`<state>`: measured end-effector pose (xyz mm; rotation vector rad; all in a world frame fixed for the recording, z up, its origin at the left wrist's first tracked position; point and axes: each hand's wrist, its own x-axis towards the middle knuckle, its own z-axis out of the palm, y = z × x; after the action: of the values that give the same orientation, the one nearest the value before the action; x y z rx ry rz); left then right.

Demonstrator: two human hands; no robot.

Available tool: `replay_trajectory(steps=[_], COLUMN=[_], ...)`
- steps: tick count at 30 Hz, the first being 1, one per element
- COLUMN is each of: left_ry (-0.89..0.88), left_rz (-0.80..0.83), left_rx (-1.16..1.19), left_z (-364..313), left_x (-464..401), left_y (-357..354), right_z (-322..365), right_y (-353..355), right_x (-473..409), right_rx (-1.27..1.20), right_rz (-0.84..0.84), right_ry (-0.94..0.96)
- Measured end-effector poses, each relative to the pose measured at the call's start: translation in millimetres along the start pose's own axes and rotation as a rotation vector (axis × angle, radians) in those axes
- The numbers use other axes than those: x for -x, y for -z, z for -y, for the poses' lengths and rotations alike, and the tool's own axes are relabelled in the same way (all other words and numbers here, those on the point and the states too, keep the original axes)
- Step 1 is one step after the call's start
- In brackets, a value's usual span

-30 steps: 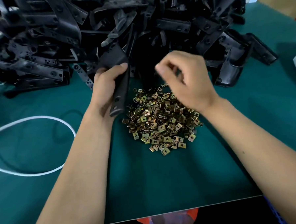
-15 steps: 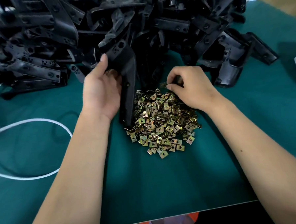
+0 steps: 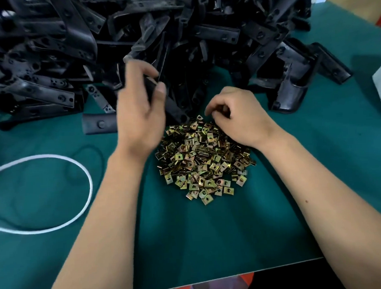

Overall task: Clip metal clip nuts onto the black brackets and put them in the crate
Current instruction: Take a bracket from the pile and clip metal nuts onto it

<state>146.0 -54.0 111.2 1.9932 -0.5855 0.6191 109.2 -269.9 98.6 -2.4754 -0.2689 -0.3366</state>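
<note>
Black bracket [image 3: 160,95] is gripped in the left hand [image 3: 139,116], thumb and fingers curled round it; motion blur obscures the finer detail. Right hand [image 3: 239,117] rests on the far edge of the clip nuts [image 3: 203,161], fingers curled in a pinch; whether a nut is held cannot be told. Beyond both hands lies the heap of brackets [image 3: 179,34]. Left of the left hand, a white cord [image 3: 85,185] loops on the green table [image 3: 212,242].
</note>
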Motion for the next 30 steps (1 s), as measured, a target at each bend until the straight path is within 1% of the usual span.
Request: replay_trajectory(steps=[2, 5, 8, 10, 12, 15, 17, 18, 20, 22, 23, 25, 28, 30], left_ry=[-0.04, -0.024, 0.092, 0.197, 0.247, 0.231, 0.22, 0.212, 0.184, 0.113, 0.083, 0.046, 0.039, 0.042], left_rz=[0.03, 0.02, -0.078, -0.104, -0.08, -0.093, -0.071, -0.039, 0.044, 0.096, 0.108, 0.117, 0.132, 0.137], left_rx=[-0.112, -0.212, -0.423, -0.447, -0.404, -0.224, -0.121, -0.075, 0.004, -0.003, -0.02, -0.017, 0.005, -0.003], left_z=[-3, -8, -14, -18, -19, -18, -16, -14, -13, -12, -12, -12, -13, -14], left_x=[6, 7, 8, 13, 16, 16, 14, 13, 11, 9, 8, 8, 9, 9], left_y=[-13, -20, -24, -27, -31, -34, -33, -31, -28, -27, -27, -27, -24, -23], right_z=[-1, -4, -5, -4, -3, 0, 1, 3, 7, 12, 14, 16, 14, 12], right_y=[1, 2, 2, 1, 0, -2, -4, -5, -6, -6, -7, -8, -6, -6], right_x=[0, 0, 0, 0, 0, 0, 0, 0, 0, 0, 0, 1, 2, 2], right_rx=[0.03, -0.008, -0.147, -0.275, -0.383, -0.452, -0.498, -0.562, -0.786, -1.012, -1.073, -1.096, -0.979, -0.953], right_rz=[0.029, -0.021, -0.123, -0.189, -0.229, -0.238, -0.219, -0.207, -0.183, -0.154, -0.147, -0.163, -0.209, -0.206], right_ry=[0.003, -0.031, -0.079, -0.115, -0.141, -0.155, -0.172, -0.18, -0.205, -0.229, -0.229, -0.213, -0.2, -0.217])
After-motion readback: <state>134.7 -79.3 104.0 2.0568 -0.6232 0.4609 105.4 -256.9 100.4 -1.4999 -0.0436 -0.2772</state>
